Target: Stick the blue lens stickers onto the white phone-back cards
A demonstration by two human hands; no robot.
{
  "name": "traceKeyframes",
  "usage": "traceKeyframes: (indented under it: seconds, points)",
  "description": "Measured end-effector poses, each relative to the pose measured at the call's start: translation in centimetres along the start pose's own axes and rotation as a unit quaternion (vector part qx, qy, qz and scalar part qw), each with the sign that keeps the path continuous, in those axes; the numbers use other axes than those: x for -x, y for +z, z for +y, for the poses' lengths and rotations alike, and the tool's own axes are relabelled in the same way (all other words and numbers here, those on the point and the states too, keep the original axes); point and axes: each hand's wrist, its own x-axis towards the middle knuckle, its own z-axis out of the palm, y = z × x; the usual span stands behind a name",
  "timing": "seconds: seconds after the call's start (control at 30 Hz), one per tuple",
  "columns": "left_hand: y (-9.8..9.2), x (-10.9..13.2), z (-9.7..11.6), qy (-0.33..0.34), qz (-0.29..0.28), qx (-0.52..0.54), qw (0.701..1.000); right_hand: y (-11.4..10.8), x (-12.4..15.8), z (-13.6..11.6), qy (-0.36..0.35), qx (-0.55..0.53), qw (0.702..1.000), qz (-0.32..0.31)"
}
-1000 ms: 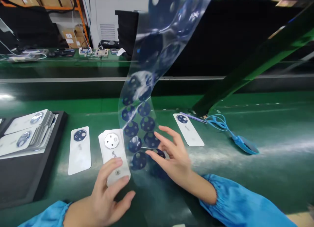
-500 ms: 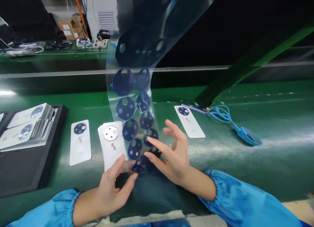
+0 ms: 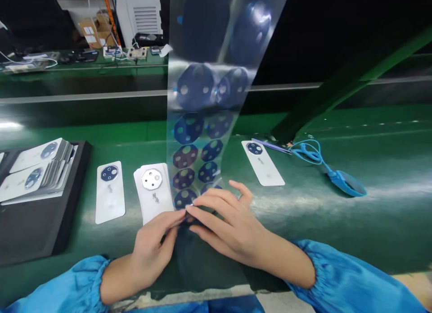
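Observation:
A long clear film strip point(image 3: 216, 139) with two rows of dark blue, holed octagonal stickers rises from the table in front of me. My left hand point(image 3: 153, 247) has thumb and forefinger closed on the strip's near end. My right hand point(image 3: 232, 225) reaches over the same end, its fingertips touching the film beside the left fingertips; whether they pinch a sticker is hidden. Just left of the strip lies a small stack of white phone back panels point(image 3: 155, 207), the top one with a white camera disc. Farther left is one white panel point(image 3: 110, 198) bearing a dark blue disc.
At the left edge a black tray point(image 3: 32, 229) holds stacked white panels. Right of the strip lie another white panel point(image 3: 266, 169), purple tweezers point(image 3: 272, 146) and a blue wrist strap point(image 3: 347, 183) with coiled cord. A green slanted post point(image 3: 324, 88) stands behind them.
My right hand has moved left and down to meet my left fingertips at the strip's near end. The left thumb and forefinger have closed together. The film has swung right and hangs straighter.

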Motion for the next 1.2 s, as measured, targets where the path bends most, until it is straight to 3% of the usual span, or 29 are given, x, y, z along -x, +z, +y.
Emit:
traceKeyframes:
  seconds: [0.2, 0.37, 0.57, 0.67, 0.73, 0.83, 0.93, 1.07, 1.13, 1.2]
  points:
    - [-0.1, -0.6, 0.2, -0.006, 0.001, 0.014, 1.000, 0.6, 0.4, -0.2, -0.026, -0.025, 0.998, 0.051]
    - [-0.2, -0.4, 0.1, 0.005, -0.008, 0.013, 1.000, -0.1, 0.2, -1.0, -0.065, 0.019, 0.997, 0.044]
    - [-0.3, -0.1, 0.0, 0.037, -0.028, 0.022, 0.999, -1.7, -0.8, -2.1, -0.144, 0.063, 0.987, -0.023]
    - [-0.4, -0.2, 0.1, 0.044, -0.047, 0.034, 0.997, -3.5, -1.4, -2.9, -0.164, 0.074, 0.981, -0.068]
    - [-0.6, -0.3, 0.2, 0.048, -0.059, 0.045, 0.996, -5.2, -2.0, -3.3, -0.136, 0.038, 0.986, -0.089]
    - [-0.6, -0.1, 0.2, 0.064, -0.082, 0.031, 0.994, -7.0, -3.6, -3.2, -0.010, -0.103, 0.991, -0.086]
    - [-0.8, 0.1, 0.4, 0.083, -0.076, -0.032, 0.993, -5.8, -6.4, -2.5, 0.152, -0.305, 0.939, -0.049]
    - [-2.0, -0.1, 0.5, 0.163, -0.037, -0.081, 0.983, 0.8, -9.8, -1.5, 0.359, -0.532, 0.766, -0.020]
    - [-3.0, -0.5, 0.0, 0.177, 0.006, -0.085, 0.980, 4.1, -10.5, -1.0, 0.405, -0.542, 0.736, 0.017]
    - [-3.9, -1.1, -1.0, 0.128, 0.074, -0.106, 0.983, 6.6, -10.5, -0.4, 0.429, -0.520, 0.737, 0.053]
